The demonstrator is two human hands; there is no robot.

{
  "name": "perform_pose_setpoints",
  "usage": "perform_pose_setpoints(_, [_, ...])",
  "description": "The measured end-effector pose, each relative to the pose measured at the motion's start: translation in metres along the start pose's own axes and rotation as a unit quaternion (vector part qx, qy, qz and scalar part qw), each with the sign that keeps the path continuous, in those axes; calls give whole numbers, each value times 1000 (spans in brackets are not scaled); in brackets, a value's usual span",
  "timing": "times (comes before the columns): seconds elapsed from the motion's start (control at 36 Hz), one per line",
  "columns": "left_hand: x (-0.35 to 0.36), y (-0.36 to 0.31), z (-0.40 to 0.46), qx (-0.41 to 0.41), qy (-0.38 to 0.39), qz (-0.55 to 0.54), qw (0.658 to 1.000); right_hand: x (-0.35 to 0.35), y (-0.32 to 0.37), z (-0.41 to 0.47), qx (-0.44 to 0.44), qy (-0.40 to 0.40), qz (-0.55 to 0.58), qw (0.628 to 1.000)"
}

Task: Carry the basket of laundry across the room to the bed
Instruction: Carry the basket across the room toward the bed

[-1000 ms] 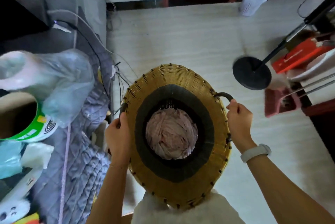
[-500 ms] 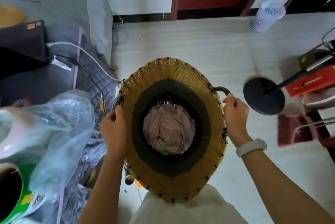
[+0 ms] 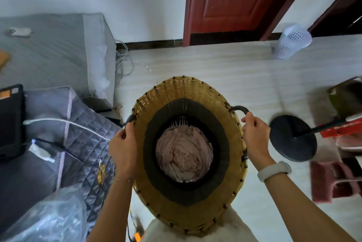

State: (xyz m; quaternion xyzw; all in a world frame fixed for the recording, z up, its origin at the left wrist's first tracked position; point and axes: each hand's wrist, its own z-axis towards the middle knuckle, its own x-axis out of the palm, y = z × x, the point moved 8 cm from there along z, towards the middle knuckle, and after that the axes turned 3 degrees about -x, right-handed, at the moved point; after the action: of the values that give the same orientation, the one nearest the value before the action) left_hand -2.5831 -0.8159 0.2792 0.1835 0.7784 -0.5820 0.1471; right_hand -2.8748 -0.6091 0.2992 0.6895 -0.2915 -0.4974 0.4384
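A woven yellow basket (image 3: pixel 184 89) with a dark inner band hangs in the air in front of me. Pink crumpled laundry (image 3: pixel 184 151) lies at its bottom. My left hand (image 3: pixel 122 147) grips the dark handle on the basket's left side. My right hand (image 3: pixel 256 136), with a white wristband below it, grips the dark handle on the right side. The bed (image 3: pixel 58 51) with a grey mattress lies at the upper left, its near corner close to the basket's left rim.
A quilted grey cover (image 3: pixel 82 139), a white cable and a black case lie on the left. A clear plastic bag (image 3: pixel 49 220) fills the lower left. A round black stand base (image 3: pixel 292 138), a pink mat and red items sit right. A white bin (image 3: pixel 291 41) stands by the red door.
The view has moved forward along the bed. The plastic bag and green tub slid down and out at the left. The grey mattress and door came further into view. Both hands kept their grip.
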Motion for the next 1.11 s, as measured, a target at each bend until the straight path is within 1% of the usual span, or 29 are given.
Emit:
perform_pose_setpoints(0.19, [56, -47, 69, -13, -11, -16, 1000, 52, 29, 106, -15, 21, 0, 1000])
perform_pose_setpoints(0.31, [84, -76, 109, -34, -43, -18, 998, 85, 47, 171, -20, 51, 4, 998])
perform_pose_setpoints(0.39, [106, -103, 139, -43, -49, -31, 997, 106, 69, 213, -34, 70, 13, 997])
perform_pose_setpoints(0.61, [144, -158, 218, -45, -90, -42, 994, 164, 119, 312, -60, 84, 3, 995])
perform_pose_setpoints(0.81, [170, -190, 309, -47, -107, -39, 992, 242, 157, 381, -64, 98, -6, 993])
perform_pose_setpoints(0.92, [184, -203, 376, -62, -95, -37, 993, 293, 176, 418, -53, 92, -7, 994])
perform_pose_setpoints(1.06, [191, -218, 465, -64, -88, 13, 994, 359, 205, 457, -38, 87, -16, 995])
perform_pose_setpoints(1.11, [193, -226, 494, -71, -82, 14, 994, 383, 215, 470, -29, 91, -15, 995])
